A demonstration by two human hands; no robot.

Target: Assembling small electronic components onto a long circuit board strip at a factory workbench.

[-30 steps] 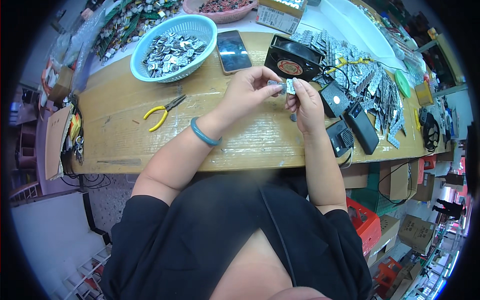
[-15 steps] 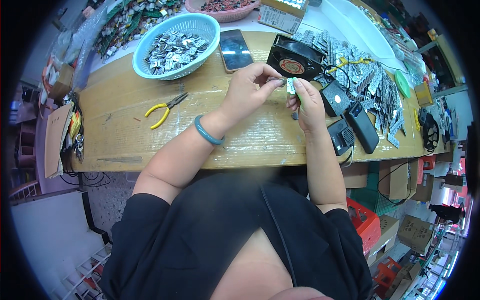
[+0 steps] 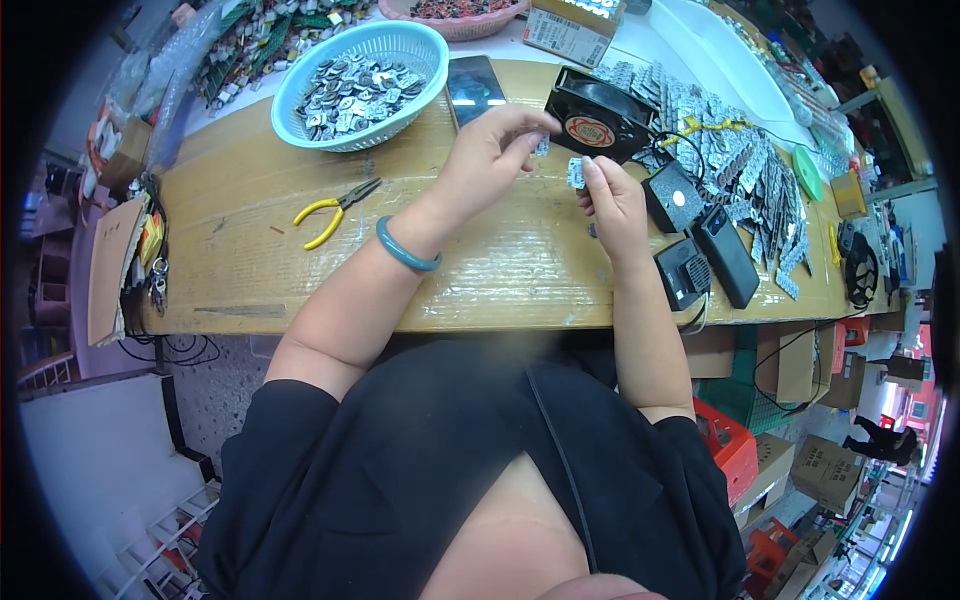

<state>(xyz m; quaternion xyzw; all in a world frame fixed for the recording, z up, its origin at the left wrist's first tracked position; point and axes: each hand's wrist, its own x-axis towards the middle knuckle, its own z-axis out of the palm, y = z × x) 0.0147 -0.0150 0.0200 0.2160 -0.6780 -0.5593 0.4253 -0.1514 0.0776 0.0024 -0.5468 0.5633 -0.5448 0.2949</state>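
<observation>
Pinched in my right hand (image 3: 614,205) is a small silvery metal plate (image 3: 576,173), held up over the table in front of the black fan. My left hand (image 3: 487,158), with a green bangle (image 3: 405,245) on its wrist, hovers to the left of it, fingers curled. A small silvery piece (image 3: 541,146) shows at its fingertips, partly covered by them. The two hands are apart. A light blue basket (image 3: 283,112) of small metal parts (image 3: 355,98) stands beyond my left hand. Yellow-handled pliers (image 3: 338,212) lie to the left of my left forearm.
A black fan (image 3: 598,118) stands just beyond my hands. Right of it are a heap of metal strips (image 3: 735,150), a black box-shaped device (image 3: 672,197) and a black power bank or phone (image 3: 726,255). A phone (image 3: 474,88) lies beside the basket. A pink basket (image 3: 480,28) stands farther back.
My hands have drawn apart: the left moved slightly away from the plate, up and to the left. The right still holds its plate. The view has shifted slightly.
</observation>
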